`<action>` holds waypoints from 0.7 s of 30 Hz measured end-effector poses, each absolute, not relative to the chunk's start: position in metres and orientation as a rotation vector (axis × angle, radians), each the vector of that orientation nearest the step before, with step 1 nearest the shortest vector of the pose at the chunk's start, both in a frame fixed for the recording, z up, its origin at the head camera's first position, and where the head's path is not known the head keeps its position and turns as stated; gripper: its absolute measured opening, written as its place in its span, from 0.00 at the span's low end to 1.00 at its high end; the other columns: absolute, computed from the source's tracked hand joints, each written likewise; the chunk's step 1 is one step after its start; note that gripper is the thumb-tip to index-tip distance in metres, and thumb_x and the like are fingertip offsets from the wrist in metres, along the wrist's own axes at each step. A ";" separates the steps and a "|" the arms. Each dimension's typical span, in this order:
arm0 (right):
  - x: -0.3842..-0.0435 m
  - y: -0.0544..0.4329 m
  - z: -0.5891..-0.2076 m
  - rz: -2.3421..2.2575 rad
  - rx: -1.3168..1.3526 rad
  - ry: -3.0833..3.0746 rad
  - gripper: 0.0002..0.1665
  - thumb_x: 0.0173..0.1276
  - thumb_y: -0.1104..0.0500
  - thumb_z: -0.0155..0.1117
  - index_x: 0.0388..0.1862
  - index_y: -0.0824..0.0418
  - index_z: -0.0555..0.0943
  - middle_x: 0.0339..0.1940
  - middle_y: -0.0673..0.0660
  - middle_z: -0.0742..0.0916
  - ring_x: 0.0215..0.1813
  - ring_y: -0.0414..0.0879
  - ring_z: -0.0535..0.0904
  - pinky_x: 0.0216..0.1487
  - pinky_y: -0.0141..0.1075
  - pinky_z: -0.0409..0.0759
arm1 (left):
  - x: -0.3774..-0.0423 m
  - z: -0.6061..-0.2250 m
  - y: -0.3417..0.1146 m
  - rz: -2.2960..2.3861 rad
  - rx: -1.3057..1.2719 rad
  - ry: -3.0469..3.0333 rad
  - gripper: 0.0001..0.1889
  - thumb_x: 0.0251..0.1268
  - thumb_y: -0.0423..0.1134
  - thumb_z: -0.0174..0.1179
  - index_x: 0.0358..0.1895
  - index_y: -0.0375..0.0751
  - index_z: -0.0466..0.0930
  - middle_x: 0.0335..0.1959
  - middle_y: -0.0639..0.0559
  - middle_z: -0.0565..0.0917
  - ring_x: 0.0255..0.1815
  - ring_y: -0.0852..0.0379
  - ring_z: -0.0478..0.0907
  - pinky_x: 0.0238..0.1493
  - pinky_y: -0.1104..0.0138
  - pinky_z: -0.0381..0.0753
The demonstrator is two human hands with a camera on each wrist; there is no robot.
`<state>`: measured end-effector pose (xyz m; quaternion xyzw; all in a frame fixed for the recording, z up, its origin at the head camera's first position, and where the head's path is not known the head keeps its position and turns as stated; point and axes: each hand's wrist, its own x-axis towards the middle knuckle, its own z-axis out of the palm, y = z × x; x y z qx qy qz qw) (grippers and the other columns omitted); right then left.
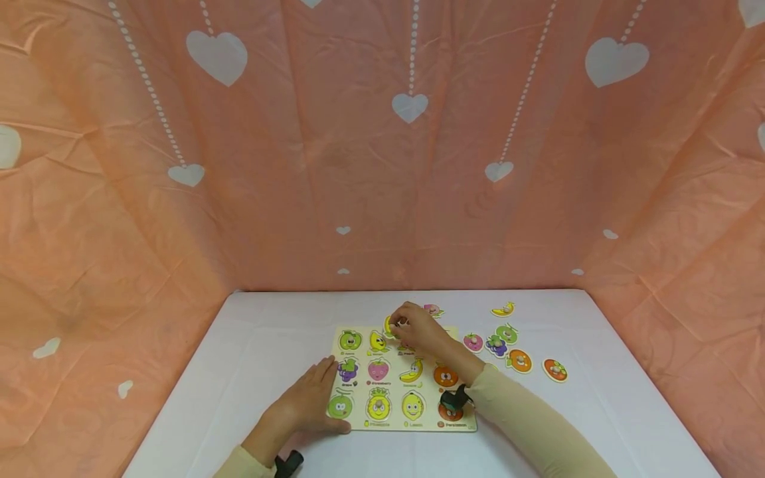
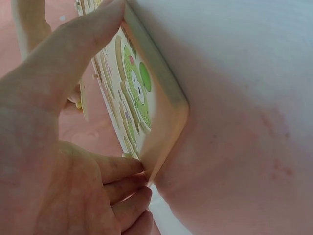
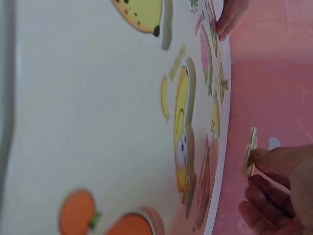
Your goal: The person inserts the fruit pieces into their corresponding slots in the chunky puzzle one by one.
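A wooden fruit puzzle board [image 1: 396,413] lies on the white table, with printed fruit in rows. My left hand [image 1: 307,397] holds its near left corner, thumb along the near edge and fingers at the left edge. My right hand [image 1: 421,330] pinches a small yellow puzzle piece [image 1: 387,326] above the board's far edge. In the right wrist view this thin piece [image 3: 250,152] appears edge-on between thumb and fingers, raised off the board. The right hand and forearm hide the board's far right part.
Several loose fruit pieces lie right of the board, among them a banana [image 1: 503,309], grapes [image 1: 496,345], an orange [image 1: 519,361] and a red-orange round piece [image 1: 555,370]. Behind the right hand lies a pink piece [image 1: 433,310]. A pink heart-patterned cloth [image 1: 412,199] surrounds the table.
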<state>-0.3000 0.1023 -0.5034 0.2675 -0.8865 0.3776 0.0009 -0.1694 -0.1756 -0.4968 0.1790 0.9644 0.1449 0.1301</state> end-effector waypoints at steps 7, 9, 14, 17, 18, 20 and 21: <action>-0.301 0.091 -0.506 1.104 0.897 -2.803 0.03 0.77 0.60 0.70 0.44 0.58 0.89 0.43 0.51 0.83 0.47 0.44 0.78 0.51 0.39 0.85 | -0.170 -0.497 -0.176 0.417 0.505 2.802 0.67 0.47 0.63 0.84 0.80 0.22 0.59 0.84 0.28 0.58 0.86 0.35 0.55 0.87 0.46 0.57; -0.302 0.088 -0.506 1.104 0.895 -2.820 0.03 0.77 0.60 0.70 0.43 0.58 0.89 0.43 0.50 0.83 0.46 0.44 0.78 0.51 0.39 0.84 | -0.170 -0.497 -0.176 0.415 0.505 2.802 0.67 0.47 0.64 0.84 0.80 0.21 0.59 0.84 0.28 0.58 0.86 0.35 0.55 0.87 0.46 0.57; -0.303 0.081 -0.507 1.081 0.892 -2.856 0.03 0.76 0.59 0.71 0.43 0.58 0.89 0.42 0.50 0.83 0.45 0.44 0.77 0.49 0.38 0.83 | -0.170 -0.497 -0.176 0.414 0.506 2.801 0.67 0.47 0.64 0.84 0.80 0.21 0.59 0.84 0.28 0.58 0.86 0.35 0.55 0.87 0.46 0.57; -0.303 0.078 -0.509 1.047 0.918 -2.857 0.03 0.75 0.60 0.72 0.42 0.59 0.89 0.41 0.50 0.83 0.44 0.43 0.76 0.48 0.36 0.82 | -0.171 -0.498 -0.176 0.413 0.506 2.801 0.67 0.47 0.63 0.84 0.80 0.21 0.59 0.84 0.28 0.58 0.86 0.35 0.55 0.87 0.46 0.57; -0.303 0.077 -0.509 1.028 0.931 -2.853 0.03 0.75 0.61 0.72 0.42 0.60 0.89 0.41 0.51 0.84 0.43 0.43 0.76 0.48 0.36 0.82 | -0.171 -0.498 -0.176 0.412 0.506 2.801 0.67 0.47 0.64 0.84 0.80 0.21 0.59 0.84 0.28 0.58 0.86 0.35 0.55 0.87 0.46 0.58; -0.303 0.076 -0.510 1.000 0.954 -2.847 0.03 0.74 0.61 0.72 0.41 0.61 0.89 0.40 0.51 0.84 0.42 0.43 0.76 0.48 0.36 0.82 | -0.171 -0.498 -0.176 0.411 0.504 2.802 0.67 0.47 0.64 0.84 0.80 0.21 0.59 0.84 0.28 0.58 0.86 0.35 0.55 0.87 0.46 0.58; -0.303 0.075 -0.511 0.985 0.966 -2.844 0.03 0.74 0.61 0.73 0.41 0.61 0.89 0.39 0.51 0.84 0.42 0.42 0.76 0.48 0.36 0.82 | -0.171 -0.498 -0.175 0.409 0.502 2.802 0.67 0.46 0.64 0.84 0.80 0.21 0.59 0.84 0.28 0.58 0.86 0.35 0.55 0.87 0.46 0.58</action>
